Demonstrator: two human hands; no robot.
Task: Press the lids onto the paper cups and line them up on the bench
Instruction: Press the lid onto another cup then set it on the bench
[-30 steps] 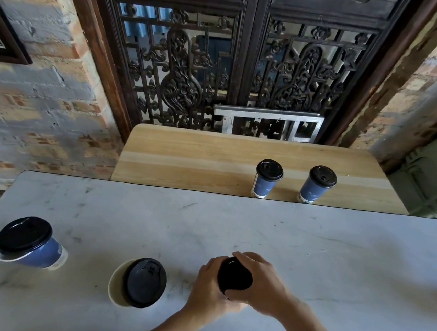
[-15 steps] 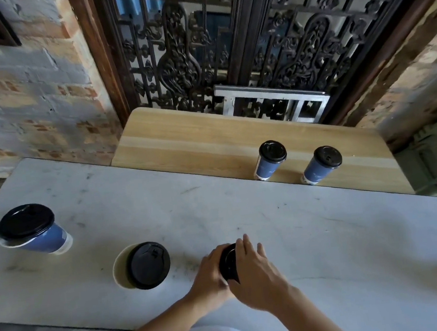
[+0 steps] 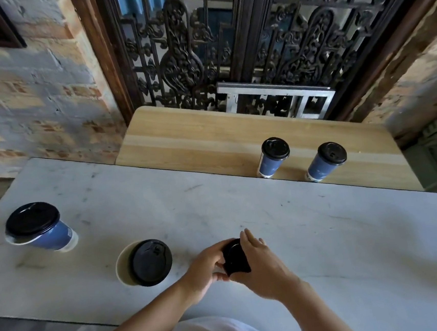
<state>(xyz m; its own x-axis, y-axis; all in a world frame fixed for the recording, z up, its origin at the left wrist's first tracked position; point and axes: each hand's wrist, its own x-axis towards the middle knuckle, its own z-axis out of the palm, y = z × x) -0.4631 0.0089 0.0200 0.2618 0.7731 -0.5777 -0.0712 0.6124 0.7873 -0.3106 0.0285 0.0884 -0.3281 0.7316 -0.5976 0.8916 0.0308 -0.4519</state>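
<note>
Near the marble table's (image 3: 311, 225) near edge, the left hand (image 3: 204, 268) curls its fingers round a black lid (image 3: 234, 257) facing up; the right hand (image 3: 263, 266) presses it, fingers straight, together. Beyond, two lidded cups (image 3: 274, 160) (image 3: 325, 164) stand upright on the wooden table (image 3: 196, 140)

Pressing on a black lid (image 3: 234, 257) with the right grip (image 3: 261, 262), fingers straight; clasping its left edge with the left grip (image 3: 205, 266), fingers curled. Left of that on the grey table (image 3: 325, 235), a loose lid (image 3: 150, 262) askew over an open cup (image 3: 122, 268), then a capped blue cup (image 3: 44, 230). Beyond, on the wooden table (image 3: 197, 146), a capped left cup (image 3: 271, 161) near a capped right cup (image 3: 321, 167).
</note>
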